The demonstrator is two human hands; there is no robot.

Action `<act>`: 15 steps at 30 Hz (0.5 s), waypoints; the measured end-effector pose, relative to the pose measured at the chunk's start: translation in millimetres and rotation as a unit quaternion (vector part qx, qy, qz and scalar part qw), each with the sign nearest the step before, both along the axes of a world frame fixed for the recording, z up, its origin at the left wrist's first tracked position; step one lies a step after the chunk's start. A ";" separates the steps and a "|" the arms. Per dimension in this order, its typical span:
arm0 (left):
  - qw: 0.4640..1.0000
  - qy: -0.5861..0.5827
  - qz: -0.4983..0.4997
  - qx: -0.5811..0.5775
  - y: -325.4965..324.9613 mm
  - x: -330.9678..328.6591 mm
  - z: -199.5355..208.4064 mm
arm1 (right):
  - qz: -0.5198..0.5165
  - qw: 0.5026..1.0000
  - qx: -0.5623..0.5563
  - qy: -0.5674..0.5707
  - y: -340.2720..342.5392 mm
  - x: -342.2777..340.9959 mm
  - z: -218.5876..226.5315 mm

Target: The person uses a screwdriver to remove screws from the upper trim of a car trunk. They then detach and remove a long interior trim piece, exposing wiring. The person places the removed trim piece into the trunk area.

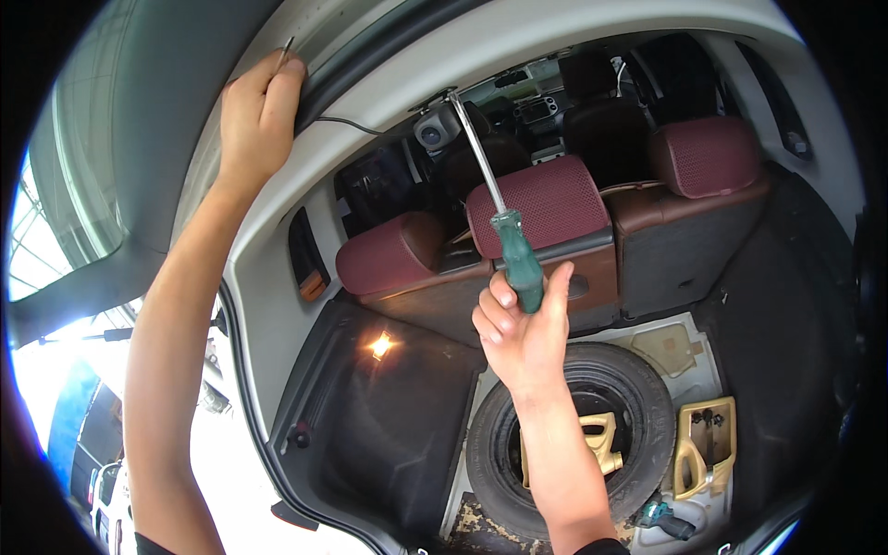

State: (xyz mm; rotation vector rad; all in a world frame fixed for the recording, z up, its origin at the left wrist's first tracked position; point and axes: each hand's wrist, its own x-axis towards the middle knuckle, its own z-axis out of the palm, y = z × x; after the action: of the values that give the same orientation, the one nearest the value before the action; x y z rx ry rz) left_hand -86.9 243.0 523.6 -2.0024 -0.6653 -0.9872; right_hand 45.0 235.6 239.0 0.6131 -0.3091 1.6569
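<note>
Toward 12 o'clock, at the upper rim of a car's rear opening, the steel tip of a green-handled screwdriver (pixel 520 259) reaches the dark mount above a small boxy camera (pixel 433 130); whether it is seated there cannot be told. The handle lies lower, toward 4 o'clock, in the person's right hand (pixel 523 338), its butt held between the curled fingers and the thumb. The screwdriver should feel fairly light and quite stiff, its rounded grip perhaps slippery if oily; the thick handle is the place to hold, since the slim shaft offers little purchase. The camera is likely the fragile thing here, best taken by its casing.

Toward 10 o'clock, the left hand (pixel 256 120) pinches a thin metal piece (pixel 287 49), its fingers nearly closed; its kind is unclear.

A dark cable (pixel 350 121) at 11 o'clock leads toward the camera, and both crowd the shaft's end. Behind are seats with maroon headrests (pixel 546 203). A spare tyre (pixel 493 449) lies at 5 o'clock, a cut-open gold container (pixel 706 453) at 4, and a lit lamp (pixel 382 346) between 7 and 8.
</note>
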 end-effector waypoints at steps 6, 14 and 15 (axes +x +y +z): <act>1.000 -0.003 0.000 -0.007 0.8 2.2 0.5 | -0.325 0.941 -0.035 -0.086 8.8 -7.7 -2.0; 1.000 0.001 -0.003 -0.005 0.0 1.2 1.5 | -0.066 0.996 0.052 0.029 17.5 -3.5 -11.8; 1.000 -0.001 -0.002 -0.005 -0.7 2.0 1.0 | -0.027 0.991 0.124 0.043 28.2 -0.7 -16.5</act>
State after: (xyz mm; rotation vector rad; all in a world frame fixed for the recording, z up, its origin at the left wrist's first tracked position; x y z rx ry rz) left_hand -84.9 242.3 524.6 -2.0121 -0.6677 -0.9911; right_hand 44.3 263.8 222.5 0.8533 -0.4700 1.5461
